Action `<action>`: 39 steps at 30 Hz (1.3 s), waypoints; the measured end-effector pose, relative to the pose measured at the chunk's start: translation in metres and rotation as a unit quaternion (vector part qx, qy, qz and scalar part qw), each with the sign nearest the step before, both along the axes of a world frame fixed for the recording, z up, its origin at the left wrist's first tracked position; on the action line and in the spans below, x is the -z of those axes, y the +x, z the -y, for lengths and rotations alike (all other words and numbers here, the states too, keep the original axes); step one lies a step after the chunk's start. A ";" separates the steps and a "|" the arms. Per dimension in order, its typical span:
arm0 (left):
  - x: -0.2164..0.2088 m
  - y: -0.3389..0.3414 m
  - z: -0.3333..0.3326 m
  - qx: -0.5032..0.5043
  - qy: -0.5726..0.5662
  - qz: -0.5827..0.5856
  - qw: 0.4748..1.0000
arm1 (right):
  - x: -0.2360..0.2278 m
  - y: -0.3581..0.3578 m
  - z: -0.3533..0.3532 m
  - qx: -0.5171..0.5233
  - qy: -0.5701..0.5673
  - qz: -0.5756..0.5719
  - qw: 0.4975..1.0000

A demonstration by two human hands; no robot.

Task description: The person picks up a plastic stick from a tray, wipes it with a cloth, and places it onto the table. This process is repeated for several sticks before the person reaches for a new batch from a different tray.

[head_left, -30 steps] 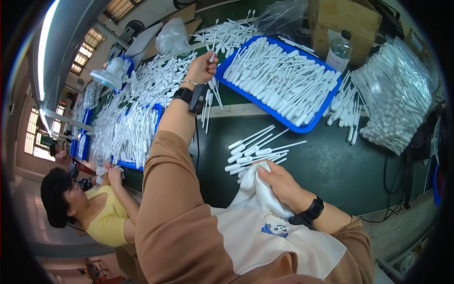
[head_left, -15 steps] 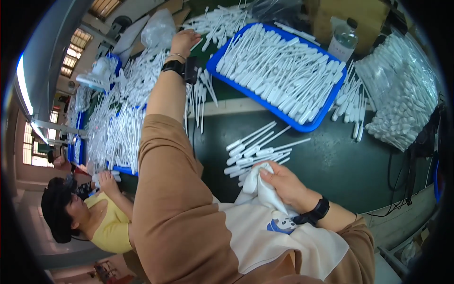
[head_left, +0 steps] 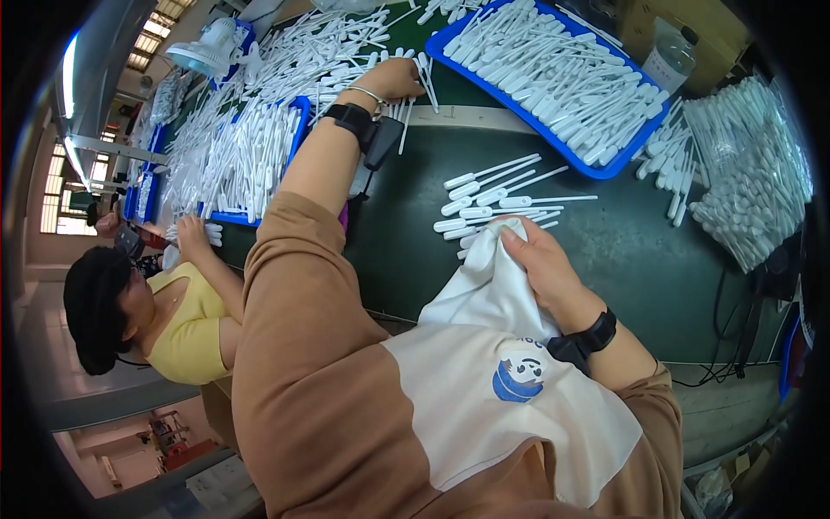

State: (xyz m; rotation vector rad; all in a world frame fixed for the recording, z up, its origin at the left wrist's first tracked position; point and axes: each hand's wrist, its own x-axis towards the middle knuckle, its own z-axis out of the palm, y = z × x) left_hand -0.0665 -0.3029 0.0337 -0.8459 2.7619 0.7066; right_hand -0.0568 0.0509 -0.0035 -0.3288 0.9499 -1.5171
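Observation:
My left hand (head_left: 394, 80) reaches to the far edge of the green table, fingers curled down among loose white plastic dropper pipettes (head_left: 428, 85). Whether a pipette is inside its grip is hidden. Closer in, my right hand (head_left: 545, 268) is closed on a bunched white cloth (head_left: 493, 285), thumb on top. That cloth hangs down against the pale front of my top. Just beyond it lies a small group of pipettes (head_left: 493, 192), stems pointing right, bulbs left. A blue tray (head_left: 596, 170) heaped with pipettes stands farther back, right of my left hand.
Bagged pipettes (head_left: 752, 182) stand at right, near a clear bottle (head_left: 670, 56) and a cardboard box (head_left: 718, 30). At left are a pipette-filled blue tray (head_left: 302, 112) and a white fan (head_left: 203, 54). A co-worker in yellow (head_left: 194, 333) sits left. Cables (head_left: 726, 368) hang at the right edge.
My left hand has come nearer from the far pile to pipettes by the table's back strip, its fingers now curled. My right hand keeps hold of the cloth. The whole view has shifted.

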 end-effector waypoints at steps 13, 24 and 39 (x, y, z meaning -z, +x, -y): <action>0.002 0.073 -0.023 -0.126 0.169 -0.039 0.977 | -0.005 0.008 -0.006 -0.017 -0.027 -0.021 0.999; -0.008 0.171 -0.103 0.036 -0.220 -0.020 0.975 | -0.006 0.012 -0.006 -0.006 -0.051 -0.043 0.998; 0.000 0.180 -0.221 -0.141 0.463 -0.262 0.835 | -0.002 0.012 -0.003 0.091 -0.026 -0.072 0.993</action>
